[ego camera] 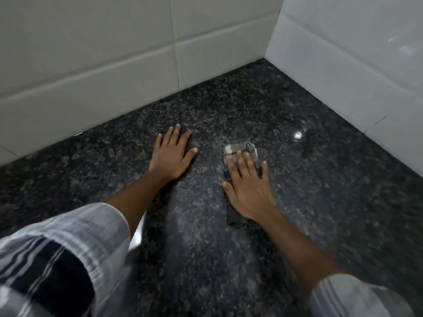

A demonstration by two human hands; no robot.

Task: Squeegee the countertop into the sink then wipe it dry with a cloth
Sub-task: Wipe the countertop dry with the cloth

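Observation:
A dark speckled granite countertop point(297, 202) fills the view. My right hand point(248, 191) lies flat, fingers spread, pressing a folded grey cloth point(242, 148) onto the stone; the cloth shows beyond the fingertips and under the palm. My left hand point(171, 154) rests palm down on the bare counter to the left of the cloth, fingers apart, holding nothing. No squeegee and no sink are in view.
White tiled walls point(103, 65) meet the counter at the back and at the right point(354, 65), forming a corner at the upper right. A bright reflection point(298, 135) shines on the stone near the right wall. Striped sleeves cover both forearms low in the frame.

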